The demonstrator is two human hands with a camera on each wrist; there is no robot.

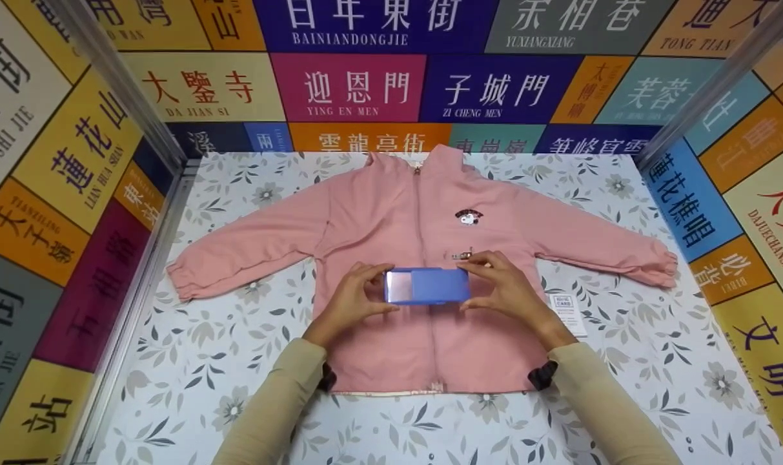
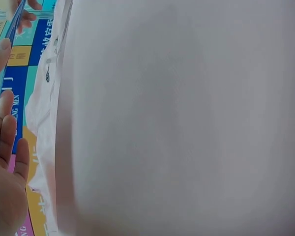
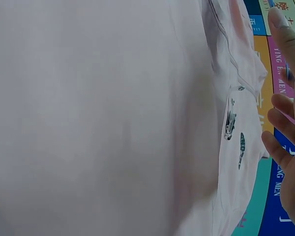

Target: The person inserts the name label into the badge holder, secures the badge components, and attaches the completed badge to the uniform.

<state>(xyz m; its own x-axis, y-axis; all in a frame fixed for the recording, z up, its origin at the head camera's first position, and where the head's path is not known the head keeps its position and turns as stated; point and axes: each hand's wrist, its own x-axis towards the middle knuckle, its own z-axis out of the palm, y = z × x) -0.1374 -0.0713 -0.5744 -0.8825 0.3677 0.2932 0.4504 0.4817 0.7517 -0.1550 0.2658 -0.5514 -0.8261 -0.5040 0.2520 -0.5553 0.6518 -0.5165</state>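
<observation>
A pink zip-up jacket (image 1: 378, 219) lies face up with both sleeves spread out, its front zip running down the middle. Above its lower front, a small flat blue rectangle (image 1: 439, 287) is held level, with a paler, shiny left part; its exact kind is unclear. My left hand (image 1: 355, 300) pinches its left end between thumb and fingers. At the opposite end, my right hand (image 1: 510, 297) pinches it likewise. Seen edge-on in the left wrist view, the blue rectangle (image 2: 11, 32) looks thin. Pale jacket fabric (image 3: 88, 108) fills most of the right wrist view.
A white printed card (image 1: 567, 315) lies beside the jacket's right edge, partly behind my right forearm. Beneath everything is a table with a floral cover (image 1: 197, 361). Panels with colourful signs (image 1: 352, 87) and metal posts (image 1: 126, 84) enclose its back and sides.
</observation>
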